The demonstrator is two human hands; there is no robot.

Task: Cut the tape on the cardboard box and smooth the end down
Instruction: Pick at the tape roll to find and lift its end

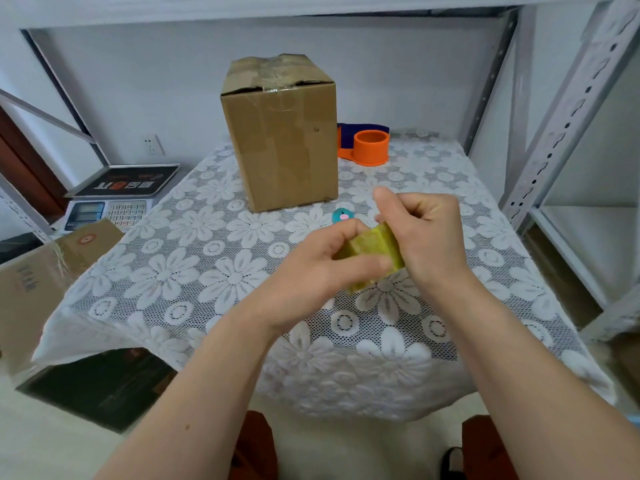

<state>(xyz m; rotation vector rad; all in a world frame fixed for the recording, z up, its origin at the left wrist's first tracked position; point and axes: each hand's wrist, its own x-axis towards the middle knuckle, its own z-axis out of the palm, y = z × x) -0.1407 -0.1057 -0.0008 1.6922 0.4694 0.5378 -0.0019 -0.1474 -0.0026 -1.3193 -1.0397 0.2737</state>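
Note:
A tall cardboard box point(280, 133) stands upright at the back of the table, with clear tape over its closed top flaps and down its front face. In front of it, above the table's middle, both hands hold a yellowish roll of tape point(375, 251). My left hand point(322, 268) grips the roll from the left and below. My right hand point(426, 237) closes on the roll's right side, thumb raised. A small teal object point(341, 215), partly hidden behind my hands, lies on the cloth between the box and the roll.
A white lace floral cloth point(207, 258) covers the table. An orange tape dispenser point(367, 147) sits right of the box. A scale with keypad point(114, 199) and a second carton point(45, 271) are at left. Grey shelf uprights point(554, 140) stand at right.

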